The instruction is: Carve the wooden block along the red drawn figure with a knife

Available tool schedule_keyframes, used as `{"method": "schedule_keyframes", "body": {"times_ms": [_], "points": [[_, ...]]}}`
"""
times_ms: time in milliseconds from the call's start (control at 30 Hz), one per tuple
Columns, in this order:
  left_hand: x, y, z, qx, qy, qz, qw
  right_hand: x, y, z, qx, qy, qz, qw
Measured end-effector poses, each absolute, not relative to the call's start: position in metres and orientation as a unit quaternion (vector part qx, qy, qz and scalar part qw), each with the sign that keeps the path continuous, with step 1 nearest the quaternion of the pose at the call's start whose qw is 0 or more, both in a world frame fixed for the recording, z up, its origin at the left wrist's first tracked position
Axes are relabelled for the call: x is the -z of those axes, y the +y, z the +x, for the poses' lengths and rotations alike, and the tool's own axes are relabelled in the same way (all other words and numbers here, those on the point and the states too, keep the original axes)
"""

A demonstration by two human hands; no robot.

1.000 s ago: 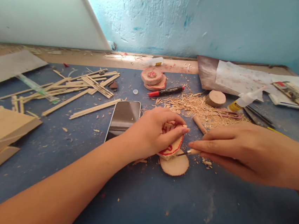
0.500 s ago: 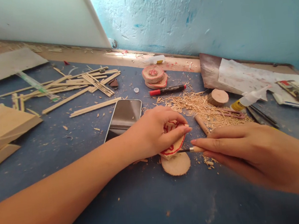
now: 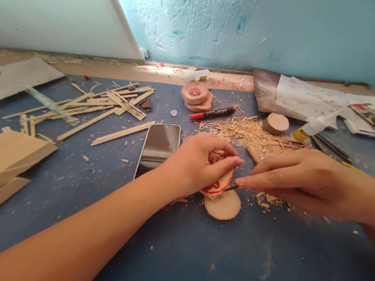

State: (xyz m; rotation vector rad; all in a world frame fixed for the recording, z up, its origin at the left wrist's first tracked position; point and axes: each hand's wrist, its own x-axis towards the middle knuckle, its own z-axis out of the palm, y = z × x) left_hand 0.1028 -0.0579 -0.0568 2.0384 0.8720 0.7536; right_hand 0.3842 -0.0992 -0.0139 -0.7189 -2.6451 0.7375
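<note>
My left hand [image 3: 211, 162] is closed around a wood piece [image 3: 226, 178] with a red outline and red marks, holding it tilted over a round wood slice [image 3: 223, 207]. Fingers and thumb cover part of the marks. My right hand [image 3: 287, 181] is closed on a carving tool [image 3: 232, 188]. The tool's dark metal shaft reaches the lower right edge of the marked piece, and its handle is hidden under my fingers. Beyond my right fingers lies a short wooden stick [image 3: 253, 154], beside a heap of wood shavings [image 3: 236, 129].
A phone [image 3: 157, 144] lies left of my left hand. Farther back are a red marker [image 3: 213, 113], stacked wood discs [image 3: 195, 93], a wood stub [image 3: 276, 123] and a glue bottle [image 3: 312, 127]. Thin sticks [image 3: 104, 105] and wooden blocks [image 3: 6, 155] spread leftward. A wall [image 3: 245, 24] bounds the back.
My right hand has shifted slightly left, toward the marked piece, and now covers the tool's handle. My left hand keeps its hold. The whole view has moved a little.
</note>
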Motion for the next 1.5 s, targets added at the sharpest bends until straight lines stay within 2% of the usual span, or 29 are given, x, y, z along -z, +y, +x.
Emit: {"method": "schedule_keyframes", "body": {"times_ms": [300,533,967,1267,1500], "points": [[0.056,-0.058,0.103,-0.295,0.345,0.796,0.401,0.018,-0.097,0.380,-0.264,-0.919,-0.242,0.165],[0.058,-0.057,0.103,-0.296,0.343,0.795,0.402,0.010,-0.100,0.383,-0.243,-0.927,-0.250,0.137],[0.058,-0.058,0.103,-0.290,0.354,0.790,0.409,0.008,-0.106,0.386,-0.246,-0.923,-0.261,0.136],[0.058,-0.058,0.104,-0.301,0.350,0.794,0.396,0.008,-0.112,0.386,-0.201,-0.934,-0.267,0.130],[0.061,-0.059,0.105,-0.313,0.347,0.790,0.397,0.015,-0.099,0.383,-0.242,-0.927,-0.240,0.157]]}}
